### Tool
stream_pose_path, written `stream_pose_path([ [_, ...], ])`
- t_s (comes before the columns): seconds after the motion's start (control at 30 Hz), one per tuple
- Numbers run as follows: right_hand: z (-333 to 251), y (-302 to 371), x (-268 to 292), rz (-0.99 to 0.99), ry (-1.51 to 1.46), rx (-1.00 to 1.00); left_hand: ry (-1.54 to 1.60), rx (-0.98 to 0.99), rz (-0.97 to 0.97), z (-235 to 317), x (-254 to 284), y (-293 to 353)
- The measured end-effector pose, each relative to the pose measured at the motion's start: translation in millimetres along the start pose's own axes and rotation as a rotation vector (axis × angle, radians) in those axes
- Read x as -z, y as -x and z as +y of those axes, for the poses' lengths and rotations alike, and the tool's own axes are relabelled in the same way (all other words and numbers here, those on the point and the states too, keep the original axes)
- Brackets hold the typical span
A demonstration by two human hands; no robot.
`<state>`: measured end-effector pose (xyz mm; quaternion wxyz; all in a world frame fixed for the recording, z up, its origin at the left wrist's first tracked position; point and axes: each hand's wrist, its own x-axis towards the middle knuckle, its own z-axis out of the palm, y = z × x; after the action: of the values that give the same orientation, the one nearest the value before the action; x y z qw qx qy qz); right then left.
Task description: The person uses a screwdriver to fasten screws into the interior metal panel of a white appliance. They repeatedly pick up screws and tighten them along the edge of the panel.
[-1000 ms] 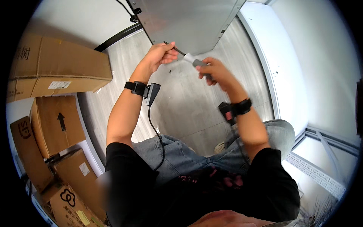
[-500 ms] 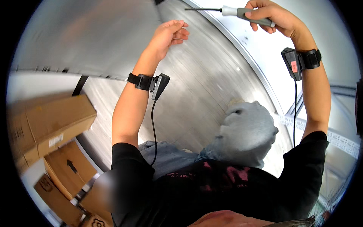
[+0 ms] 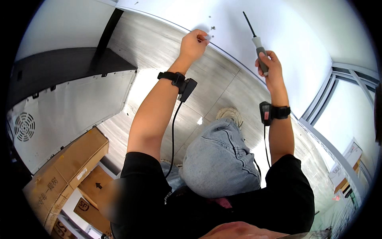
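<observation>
In my right hand (image 3: 272, 68) is a screwdriver (image 3: 260, 49) with a grey and white handle, its thin dark shaft pointing up and away over a white surface (image 3: 294, 44). The fingers wrap round the lower part of the handle. My left hand (image 3: 193, 47) is at the near edge of that surface, thumb and fingers pinched together. Whatever lies between its fingertips, if anything, is too small to make out. Several small screws (image 3: 213, 28) lie on the white surface just beyond my left fingertips.
To the left stands a metal computer case (image 3: 75, 99) with a round vent and a black side. Cardboard boxes (image 3: 73, 167) are stacked at the lower left. Grey metal shelving (image 3: 318, 101) is on the right. My bent knee (image 3: 221, 159) rises below the hands, above the wood-look floor (image 3: 207, 85).
My view has swung, bringing the white surface ahead and the computer case into sight. The left hand has reached the surface's edge and its fingers have closed. The screwdriver now points away instead of left.
</observation>
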<state>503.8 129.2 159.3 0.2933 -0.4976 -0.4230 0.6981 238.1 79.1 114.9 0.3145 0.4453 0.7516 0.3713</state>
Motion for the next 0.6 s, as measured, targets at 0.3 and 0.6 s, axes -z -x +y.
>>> stream_pose_path([
  [0.3,39.2,-1.9,9.2,-0.007,-0.012,-0.070,-0.077,0.012,0.140,-24.2,-32.4,-17.3],
  [0.6,47.6,-8.1,6.6,-0.054,0.025,-0.088,-0.101,-0.134,0.226,-36.5,-39.6,-19.3],
])
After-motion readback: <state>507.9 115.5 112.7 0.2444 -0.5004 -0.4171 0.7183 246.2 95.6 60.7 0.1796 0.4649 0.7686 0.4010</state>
